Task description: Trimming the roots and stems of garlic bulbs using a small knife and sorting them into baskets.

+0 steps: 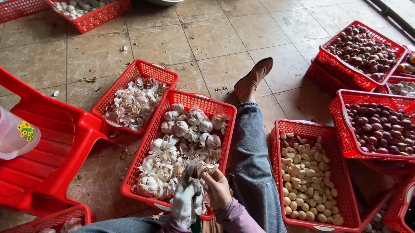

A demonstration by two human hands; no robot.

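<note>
- The left hand [186, 200], wearing a grey glove, is closing its fingers around a garlic bulb [203, 168].
- The bare right hand [217, 188] is pinching the same bulb with curled fingers.
- Both hands are working over the near edge of a red basket [184, 99] holding whole bulbs and loose skins.
- A basket of peeled cloves [308, 178] is sitting beside the person's outstretched leg [253, 153].

The person wears mauve-pink long sleeves and faded blue-grey denim trousers with a soft, mottled weave. The left hand [186, 201] is covered by a worn knitted work glove, grey-white and smudged, while the right hand [218, 189] is bare. A tan-brown flat shoe [253, 78] with a darker sole covers one foot.
</note>
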